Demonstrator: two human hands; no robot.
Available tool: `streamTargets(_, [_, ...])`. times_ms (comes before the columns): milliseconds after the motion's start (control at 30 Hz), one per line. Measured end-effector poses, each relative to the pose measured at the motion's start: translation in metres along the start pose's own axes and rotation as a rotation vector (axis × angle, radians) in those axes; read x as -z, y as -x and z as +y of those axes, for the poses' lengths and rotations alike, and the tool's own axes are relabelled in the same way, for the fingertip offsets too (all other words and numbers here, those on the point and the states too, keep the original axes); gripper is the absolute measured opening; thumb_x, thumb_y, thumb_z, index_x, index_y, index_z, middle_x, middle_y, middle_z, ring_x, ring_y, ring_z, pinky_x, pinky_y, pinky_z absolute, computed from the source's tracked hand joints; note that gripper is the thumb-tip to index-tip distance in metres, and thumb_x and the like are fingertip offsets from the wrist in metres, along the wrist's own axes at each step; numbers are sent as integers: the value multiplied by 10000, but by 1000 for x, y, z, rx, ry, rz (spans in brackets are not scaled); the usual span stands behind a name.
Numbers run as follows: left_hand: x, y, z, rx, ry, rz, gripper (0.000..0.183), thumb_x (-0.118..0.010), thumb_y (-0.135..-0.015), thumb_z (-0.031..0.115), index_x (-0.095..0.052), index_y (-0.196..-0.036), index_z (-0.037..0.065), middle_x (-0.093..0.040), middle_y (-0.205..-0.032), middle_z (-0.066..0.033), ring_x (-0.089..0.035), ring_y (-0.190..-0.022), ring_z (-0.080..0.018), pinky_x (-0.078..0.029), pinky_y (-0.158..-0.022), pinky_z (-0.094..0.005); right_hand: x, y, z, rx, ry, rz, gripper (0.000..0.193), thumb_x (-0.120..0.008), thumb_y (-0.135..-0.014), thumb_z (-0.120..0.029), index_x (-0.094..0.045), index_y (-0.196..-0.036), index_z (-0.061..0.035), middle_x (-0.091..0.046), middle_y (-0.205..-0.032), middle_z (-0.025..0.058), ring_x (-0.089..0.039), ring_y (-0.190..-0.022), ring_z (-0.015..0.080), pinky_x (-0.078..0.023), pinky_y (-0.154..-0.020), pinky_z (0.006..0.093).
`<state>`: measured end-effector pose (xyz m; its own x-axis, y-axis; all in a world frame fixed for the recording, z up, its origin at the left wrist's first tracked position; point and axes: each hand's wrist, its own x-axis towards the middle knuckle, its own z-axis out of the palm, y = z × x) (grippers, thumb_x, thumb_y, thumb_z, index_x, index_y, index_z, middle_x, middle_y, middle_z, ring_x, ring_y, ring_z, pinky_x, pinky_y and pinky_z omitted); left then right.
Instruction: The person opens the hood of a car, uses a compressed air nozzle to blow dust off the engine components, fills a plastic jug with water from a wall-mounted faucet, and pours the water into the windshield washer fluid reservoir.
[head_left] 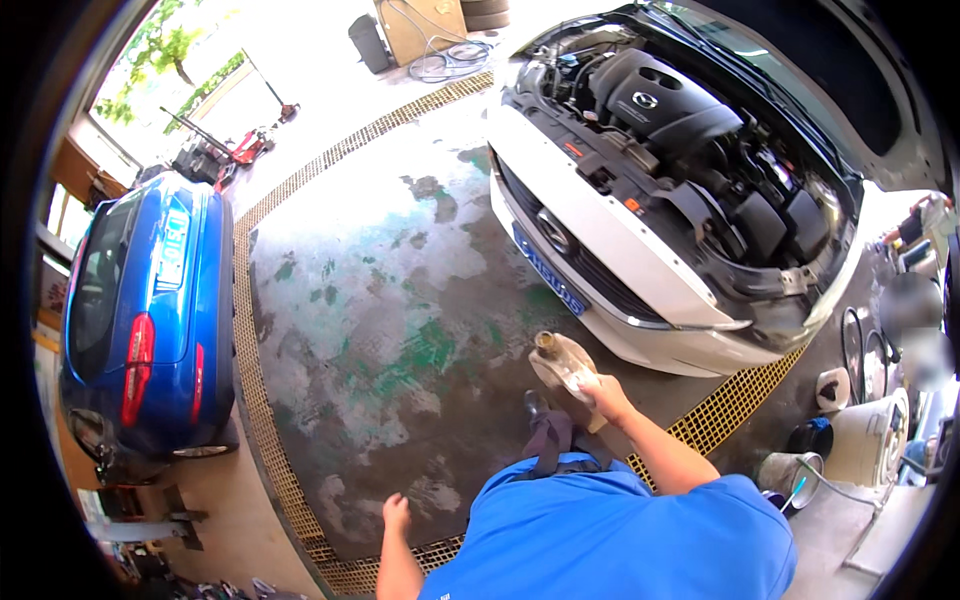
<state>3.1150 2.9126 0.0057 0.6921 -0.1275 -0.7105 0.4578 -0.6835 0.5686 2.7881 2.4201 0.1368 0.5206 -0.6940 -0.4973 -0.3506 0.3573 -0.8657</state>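
Note:
My right hand (pixel 606 398) grips a pale, cloudy plastic jug (pixel 566 366) by its side. The jug's round brownish neck (pixel 545 341) points away from me, and a cap cannot be made out. It is in front of my body, a little short of the front bumper of a white car (pixel 640 240). The car's hood is raised, and the dark engine cover (pixel 660 105) shows. To the left, my left hand (pixel 397 512) hangs low over the floor with its fingers curled in. Nothing shows in it, and it touches nothing.
A blue car (pixel 165 330) stands at the left. Yellow floor grating (pixel 740 400) frames the worn, stained floor (pixel 380 330). On the right are a white drum (pixel 865 440), a bucket (pixel 790 475) and hoses. A red floor jack (pixel 248 148) and a dark bin (pixel 369 43) stand farther off.

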Motion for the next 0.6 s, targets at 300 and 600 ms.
streamTargets(300, [-7,-13,-32,566,204,-24,123,-523,-726,124,-460,-638,66,-467,-585,-126,-461,-450,-285,-392,-405,-451,-141,-212,-149,19,15,-159,323,-622,-852,-327,-674,-876,-9,-604,-704,22,-521,-601,90,-395,-537,244])
streamTargets(600, [56,-215,199,345,36,-195,94,-504,-833,140,-510,-742,120,-461,-566,-48,-404,-383,-178,-349,-323,-342,-226,-361,-297,33,-382,-22,298,-625,-884,-323,-655,-918,-29,-606,-764,2,-526,-637,84,-402,-564,235])
